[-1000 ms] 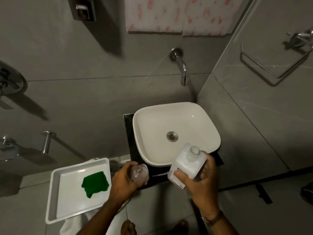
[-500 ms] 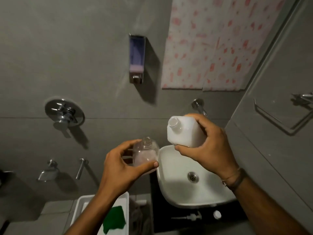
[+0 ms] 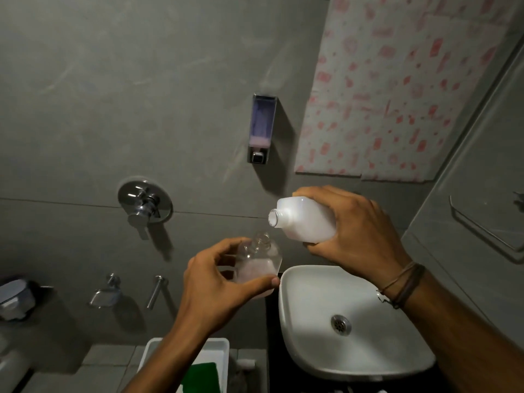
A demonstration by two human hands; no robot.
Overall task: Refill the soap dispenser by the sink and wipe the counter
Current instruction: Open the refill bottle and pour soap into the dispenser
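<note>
Nearest: white plastic tray (image 3: pixel 221 343) w/ green cloth (image 3: pixel 202 377), left of white ceramic basin (image 3: pixel 300 330). Above them, left hand (image 3: pixel 215 290) wraps thumb & fingers round clear uncapped dispenser bottle (image 3: pixel 259 262), upright, pale liquid low inside. Right hand (image 3: pixel 360 234) clamps white opaque refill bottle (image 3: pixel 304 219), tilted, open neck just above dispenser mouth, not touching. Far: wall-mounted chrome soap dispenser (image 3: pixel 262 129) on grey wall.
</note>
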